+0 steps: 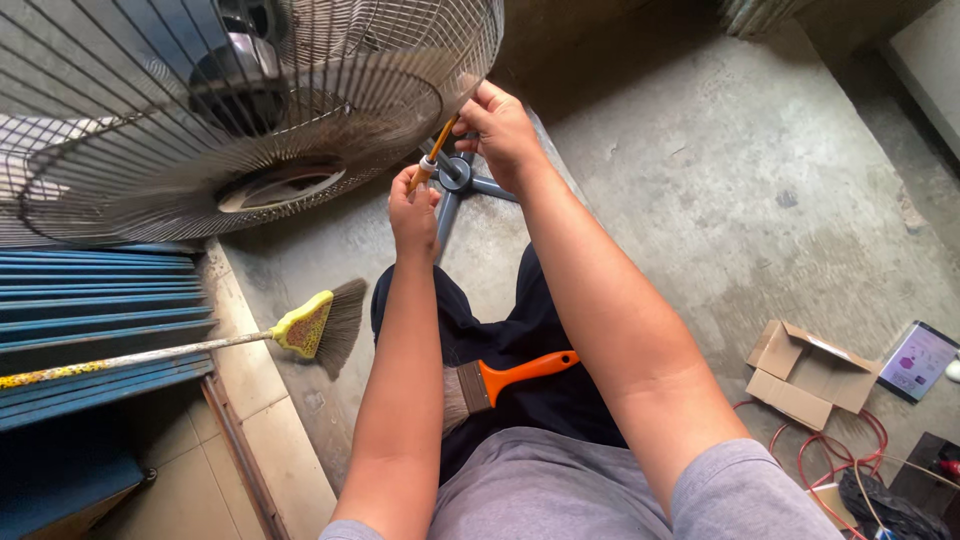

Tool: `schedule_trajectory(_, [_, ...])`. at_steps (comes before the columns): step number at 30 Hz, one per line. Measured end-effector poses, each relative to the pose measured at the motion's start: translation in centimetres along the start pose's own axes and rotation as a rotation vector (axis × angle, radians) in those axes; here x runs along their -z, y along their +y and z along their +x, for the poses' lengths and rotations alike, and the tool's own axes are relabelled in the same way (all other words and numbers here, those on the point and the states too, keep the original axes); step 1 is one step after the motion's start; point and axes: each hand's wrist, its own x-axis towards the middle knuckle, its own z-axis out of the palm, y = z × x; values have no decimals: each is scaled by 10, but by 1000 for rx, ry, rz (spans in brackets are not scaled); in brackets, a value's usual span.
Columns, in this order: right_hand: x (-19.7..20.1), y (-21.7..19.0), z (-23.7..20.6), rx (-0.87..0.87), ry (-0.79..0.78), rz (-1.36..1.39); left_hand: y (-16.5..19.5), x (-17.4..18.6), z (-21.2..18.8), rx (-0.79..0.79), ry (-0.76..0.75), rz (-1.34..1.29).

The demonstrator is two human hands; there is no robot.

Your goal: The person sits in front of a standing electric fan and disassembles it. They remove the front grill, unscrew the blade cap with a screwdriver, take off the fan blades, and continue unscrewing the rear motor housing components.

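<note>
Left hand [413, 208] closed around orange screwdriver [432, 158], right hand [502, 130] pinching wire fan guard [250, 110] rim just beside it, both raised over floor [700, 180]; light, springy, bendable wire, best held at stiff outer rim, screwdriver by handle.

An open brown cardboard box [808, 372] lies on the concrete floor [720, 190] (lower right), beside a lit tablet screen [918, 360].
</note>
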Motion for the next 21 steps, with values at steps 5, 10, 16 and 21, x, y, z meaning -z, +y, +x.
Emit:
schedule_trajectory(5, [-4, -4, 2, -22, 55, -127, 2, 9, -3, -28, 39, 44])
schedule_trajectory(10, [-11, -4, 2, -12, 63, -49, 5, 7, 1, -87, 100, 149])
schedule_trajectory(16, [-17, -2, -3, -17, 29, 22, 12, 7, -1, -151, 170, 231])
schedule_trajectory(21, [-17, -1, -4, -20, 16, 41, 15, 8, 0, -221, 252, 380])
